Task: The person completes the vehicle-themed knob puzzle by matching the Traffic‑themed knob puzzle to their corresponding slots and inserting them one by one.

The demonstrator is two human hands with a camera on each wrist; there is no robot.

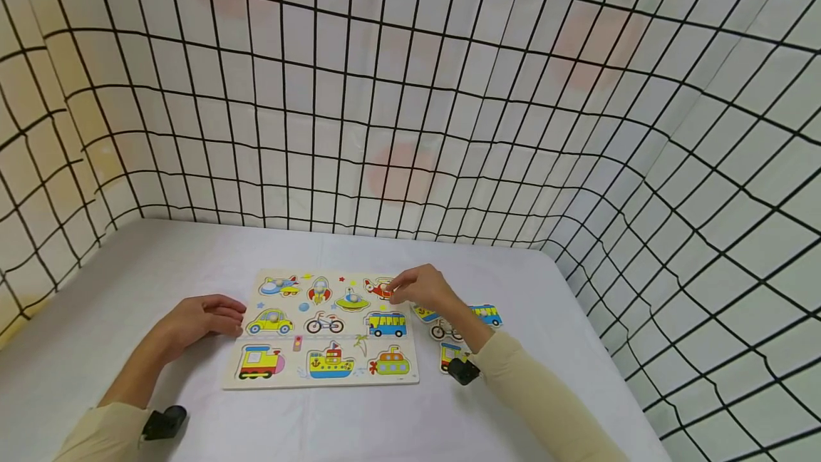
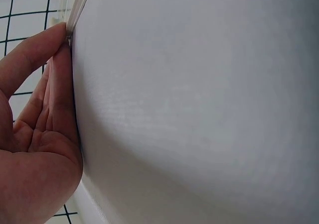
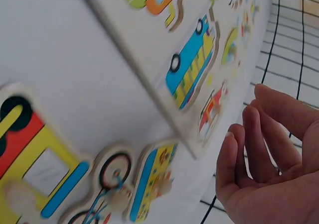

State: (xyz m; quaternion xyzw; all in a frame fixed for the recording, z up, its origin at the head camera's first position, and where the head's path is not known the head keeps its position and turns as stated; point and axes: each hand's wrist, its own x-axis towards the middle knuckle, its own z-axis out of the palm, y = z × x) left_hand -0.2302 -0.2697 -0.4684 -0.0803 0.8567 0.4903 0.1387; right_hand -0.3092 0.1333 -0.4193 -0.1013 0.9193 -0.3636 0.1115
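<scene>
A wooden picture puzzle board [image 1: 293, 371] lies flat on the table. My left hand [image 1: 202, 319] rests beside its left side, the fingers nearly straight; in the left wrist view the thumb and index fingertips [image 2: 64, 29] touch the board's edge. My right hand [image 1: 428, 289] is over the board's upper right corner, nearest the red helicopter piece [image 3: 213, 112]. Its fingers are loosely bent, and the right wrist view shows nothing between them. A yellow car piece [image 1: 270, 321], a rocket [image 1: 318, 291], a plane [image 1: 279, 286] and a flying saucer [image 1: 352, 300] sit in the board.
Loose pieces lie right of the board, partly under my right forearm: a train [image 3: 47, 167], a bicycle [image 3: 113, 171], a ship [image 3: 152, 181] and a bus [image 1: 489, 315]. Black wire mesh [image 1: 346, 120] stands around the table's back and sides.
</scene>
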